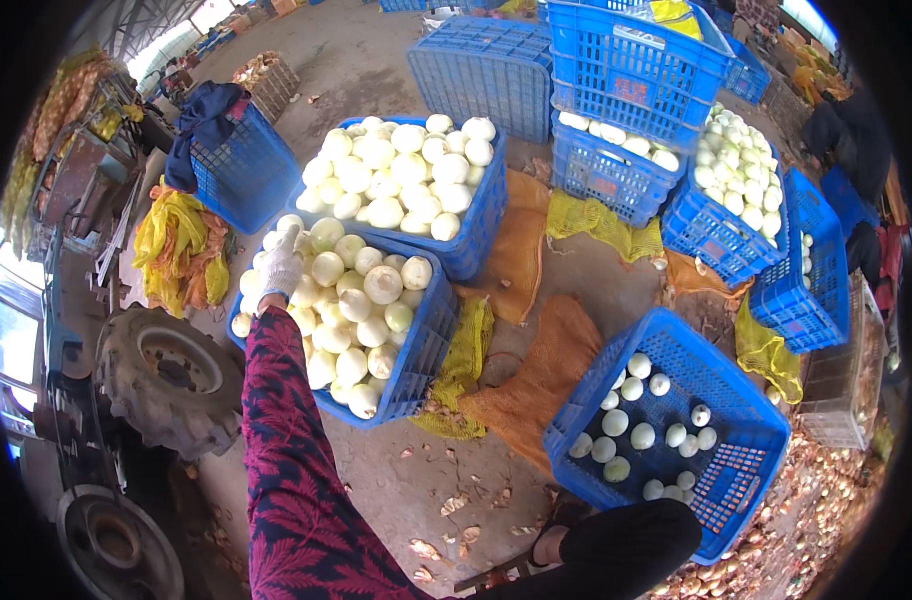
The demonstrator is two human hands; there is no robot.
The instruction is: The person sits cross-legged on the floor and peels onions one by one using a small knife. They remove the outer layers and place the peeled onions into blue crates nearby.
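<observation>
My left hand (pixel 282 266), in a whitish knit glove with a patterned sleeve behind it, reaches to the far left corner of a blue plastic crate (pixel 426 375) heaped with peeled onions (pixel 354 304). It lies against the onions at that edge. A pale onion (pixel 289 223) shows just beyond the fingertips; whether they grip it is hidden by the back of the glove. My right hand is out of view. By my knee (pixel 628 532) a tilted blue crate (pixel 576 431) has a scattering of peeled onions (pixel 642 436) on its floor.
Another onion-filled crate (pixel 474 229) adjoins the first. Stacked crates (pixel 636 82) rise at the back right. Orange mesh sacks (pixel 538 375) and yellow mesh (pixel 467 345) lie on the floor. A tractor tyre (pixel 174 379) stands left; onion skins (pixel 808 517) cover the lower right. A person (pixel 850 142) is at far right.
</observation>
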